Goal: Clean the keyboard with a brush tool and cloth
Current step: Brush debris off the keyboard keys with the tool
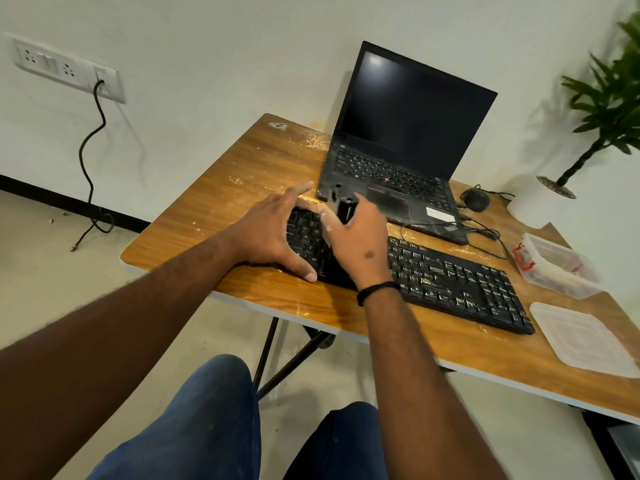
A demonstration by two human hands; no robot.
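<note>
A black keyboard (pixel 450 282), its keys speckled with pale dust, lies across the wooden table (pixel 242 174). My left hand (pixel 273 230) rests spread on the keyboard's left end, thumb at the front edge and fingers at the back edge. My right hand (pixel 360 244) hovers over the left part of the keys and grips a black brush tool (pixel 344 204), whose handle sticks up above my fingers. The brush end is hidden under my hand. No cloth is in view.
An open black laptop (pixel 401 161) stands behind the keyboard, with a black mouse (pixel 476 199) and cables beside it. A clear plastic box (pixel 557 268) and a flat lid (pixel 585 341) lie at the table's right end. A plant (pixel 602 109) stands at the far right.
</note>
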